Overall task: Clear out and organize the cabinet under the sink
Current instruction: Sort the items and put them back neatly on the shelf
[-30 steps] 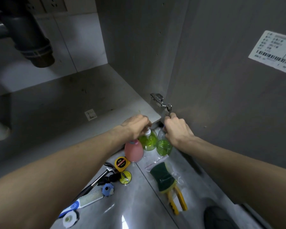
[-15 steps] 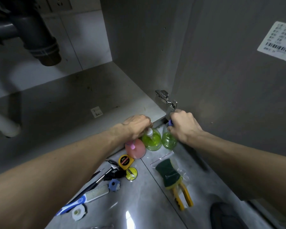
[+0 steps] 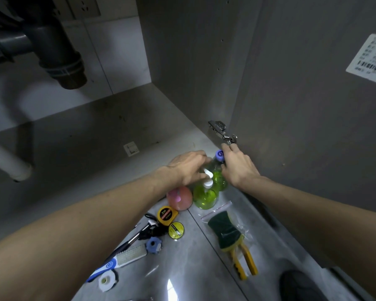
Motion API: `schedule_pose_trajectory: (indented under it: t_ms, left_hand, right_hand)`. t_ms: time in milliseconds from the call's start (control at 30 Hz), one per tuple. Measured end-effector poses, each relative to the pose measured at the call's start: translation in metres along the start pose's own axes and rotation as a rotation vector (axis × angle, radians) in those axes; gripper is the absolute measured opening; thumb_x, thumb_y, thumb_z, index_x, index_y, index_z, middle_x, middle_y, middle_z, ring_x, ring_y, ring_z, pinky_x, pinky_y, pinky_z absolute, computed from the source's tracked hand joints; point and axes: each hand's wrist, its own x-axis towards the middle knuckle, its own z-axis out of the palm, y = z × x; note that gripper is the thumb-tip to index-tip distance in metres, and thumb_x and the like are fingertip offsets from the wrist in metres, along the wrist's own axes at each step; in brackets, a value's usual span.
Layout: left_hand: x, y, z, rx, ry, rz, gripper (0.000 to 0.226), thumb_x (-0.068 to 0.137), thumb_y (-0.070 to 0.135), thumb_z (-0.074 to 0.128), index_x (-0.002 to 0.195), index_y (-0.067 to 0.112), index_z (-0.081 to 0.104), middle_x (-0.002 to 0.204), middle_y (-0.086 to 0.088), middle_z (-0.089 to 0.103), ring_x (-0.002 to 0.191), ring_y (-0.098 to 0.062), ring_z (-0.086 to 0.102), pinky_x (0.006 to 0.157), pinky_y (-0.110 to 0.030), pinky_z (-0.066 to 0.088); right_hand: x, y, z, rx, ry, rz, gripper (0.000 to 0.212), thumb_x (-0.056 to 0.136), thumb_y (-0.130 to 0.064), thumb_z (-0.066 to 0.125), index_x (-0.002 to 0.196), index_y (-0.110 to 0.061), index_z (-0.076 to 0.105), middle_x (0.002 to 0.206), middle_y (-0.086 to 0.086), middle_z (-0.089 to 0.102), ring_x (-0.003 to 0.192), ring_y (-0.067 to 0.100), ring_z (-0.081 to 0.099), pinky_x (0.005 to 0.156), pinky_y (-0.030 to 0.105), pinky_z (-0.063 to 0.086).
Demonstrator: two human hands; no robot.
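Both forearms are bare from the frame's lower edge up to the wrists, with no sleeve in view on either. The left hand (image 3: 188,167) wears no glove, ring or watch on the parts that show. The right hand (image 3: 239,168) is likewise bare, with a plain wrist. The fingernails look short, though the hands are small and slightly blurred. A dark rounded shape at the bottom right may be a shoe (image 3: 300,286); that cannot be told.
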Motion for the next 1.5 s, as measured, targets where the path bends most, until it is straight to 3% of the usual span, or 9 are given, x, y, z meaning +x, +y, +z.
schedule_pose_trajectory:
  t_ms: [167, 333, 467, 567, 700, 933, 1133, 1300, 1500]
  left_hand:
    - [-0.013, -0.010, -0.007, -0.007, 0.101, -0.177, 0.044, 0.093, 0.046, 0.054, 0.129, 0.021, 0.059, 0.128, -0.001, 0.057, 0.122, -0.027, 0.054, 0.089, -0.035, 0.046]
    - [-0.043, -0.027, -0.013, 0.125, 0.072, -0.551, 0.037, 0.090, 0.058, 0.045, 0.097, 0.022, 0.055, 0.112, -0.011, 0.067, 0.105, -0.034, 0.062, 0.069, -0.035, 0.040]
    - [-0.060, -0.024, 0.011, -0.577, -0.008, -0.795, 0.053, 0.088, 0.065, 0.052, 0.099, 0.014, 0.058, 0.094, -0.014, 0.070, 0.080, -0.032, 0.068, 0.060, -0.030, 0.048]
    - [-0.059, -0.016, 0.021, -0.905, 0.048, -0.795, 0.051, 0.093, 0.056, 0.055, 0.086, 0.007, 0.066, 0.070, -0.012, 0.073, 0.049, -0.023, 0.064, 0.043, -0.024, 0.047]
    - [-0.061, -0.020, 0.021, -0.877, 0.124, -0.738, 0.038, 0.090, 0.047, 0.067, 0.092, 0.009, 0.063, 0.071, -0.014, 0.074, 0.059, -0.029, 0.068, 0.052, -0.028, 0.048]
    - [-0.074, -0.027, 0.018, -0.962, 0.113, -0.698, 0.035, 0.099, 0.016, 0.050, 0.068, 0.003, 0.063, 0.041, -0.003, 0.056, 0.028, -0.014, 0.045, 0.033, -0.019, 0.038]
    - [-0.072, -0.031, 0.009, -0.665, 0.047, -0.683, 0.028, 0.092, 0.023, 0.052, 0.075, 0.008, 0.068, 0.068, -0.013, 0.059, 0.059, -0.025, 0.049, 0.058, -0.029, 0.037]
    - [-0.067, -0.026, 0.013, -0.658, 0.107, -0.705, 0.036, 0.091, 0.032, 0.052, 0.066, 0.011, 0.066, 0.057, -0.006, 0.065, 0.041, -0.019, 0.054, 0.048, -0.025, 0.044]
    - [-0.082, -0.004, 0.020, -0.655, 0.249, -0.826, 0.054, 0.086, 0.065, 0.040, 0.108, 0.017, 0.053, 0.106, -0.014, 0.070, 0.097, -0.038, 0.067, 0.085, -0.048, 0.057]
  right_hand:
    - [-0.012, -0.002, -0.010, -0.064, 0.200, -0.177, 0.024, 0.092, -0.022, 0.049, 0.116, -0.022, 0.052, 0.121, 0.006, 0.053, 0.098, 0.037, 0.061, 0.071, 0.040, 0.043]
    - [-0.020, -0.007, 0.006, -0.178, -0.092, -0.174, 0.036, 0.096, -0.050, 0.044, 0.117, -0.023, 0.055, 0.113, 0.013, 0.066, 0.101, 0.041, 0.063, 0.074, 0.041, 0.041]
    - [-0.015, -0.021, 0.016, -0.111, -0.137, -0.112, 0.031, 0.097, -0.046, 0.050, 0.110, -0.019, 0.058, 0.118, 0.013, 0.063, 0.107, 0.042, 0.060, 0.077, 0.040, 0.044]
    - [-0.008, -0.030, 0.021, 0.005, -0.163, -0.004, 0.025, 0.097, -0.038, 0.055, 0.101, -0.015, 0.064, 0.110, 0.016, 0.065, 0.106, 0.041, 0.061, 0.082, 0.040, 0.049]
    - [-0.002, -0.034, 0.032, 0.145, -0.084, 0.078, 0.022, 0.096, -0.033, 0.060, 0.090, -0.014, 0.071, 0.099, 0.016, 0.068, 0.101, 0.038, 0.063, 0.086, 0.039, 0.053]
    - [-0.005, -0.027, 0.046, 0.229, 0.001, 0.069, 0.024, 0.093, -0.038, 0.064, 0.089, -0.017, 0.075, 0.088, 0.013, 0.071, 0.095, 0.037, 0.065, 0.082, 0.036, 0.051]
    - [-0.015, -0.033, 0.049, 0.256, 0.073, 0.024, 0.026, 0.096, -0.039, 0.059, 0.098, -0.019, 0.076, 0.091, 0.013, 0.071, 0.095, 0.038, 0.064, 0.078, 0.034, 0.046]
    - [-0.015, -0.039, 0.045, 0.358, -0.062, 0.174, 0.027, 0.098, -0.033, 0.056, 0.109, -0.016, 0.073, 0.111, 0.017, 0.071, 0.109, 0.036, 0.064, 0.097, 0.039, 0.051]
    - [-0.048, -0.039, 0.049, 0.434, -0.004, 0.314, 0.041, 0.099, -0.036, 0.050, 0.133, -0.013, 0.056, 0.133, 0.017, 0.060, 0.124, 0.037, 0.054, 0.100, 0.037, 0.042]
